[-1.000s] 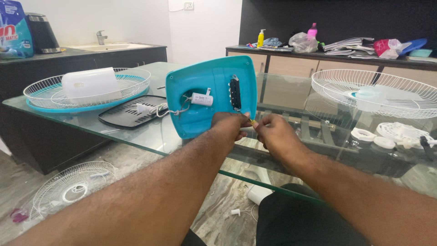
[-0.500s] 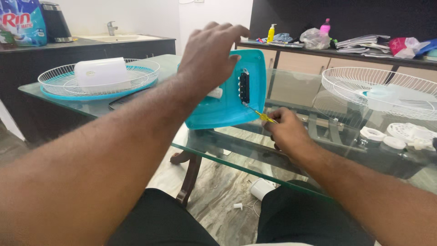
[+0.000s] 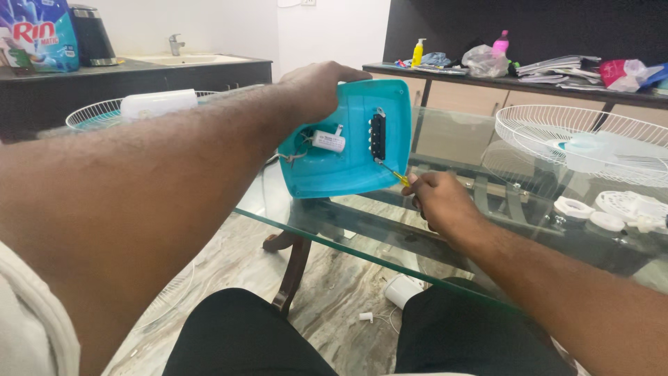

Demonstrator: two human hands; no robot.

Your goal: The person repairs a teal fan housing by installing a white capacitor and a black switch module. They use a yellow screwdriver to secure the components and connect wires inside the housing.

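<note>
My left hand (image 3: 316,87) grips the top edge of a turquoise plastic fan base cover (image 3: 351,163), holding it upright on the glass table (image 3: 445,230) with its inside towards me. Inside it sit a white cylindrical capacitor (image 3: 328,141) with wires and a black switch block (image 3: 378,136). My right hand (image 3: 438,198) holds a yellow-handled screwdriver (image 3: 394,174), its tip touching the cover just below the switch block.
A white wire fan guard (image 3: 591,143) and small white plastic parts (image 3: 605,209) lie on the table at right. Another guard with a white part (image 3: 156,104) sits at left behind my arm. A counter with bottles and papers runs along the back. A white piece (image 3: 403,289) lies on the floor.
My left hand rose from the cover's lower edge and came down on its top edge. The cover now stands more upright. My right hand keeps the screwdriver at the switch block.
</note>
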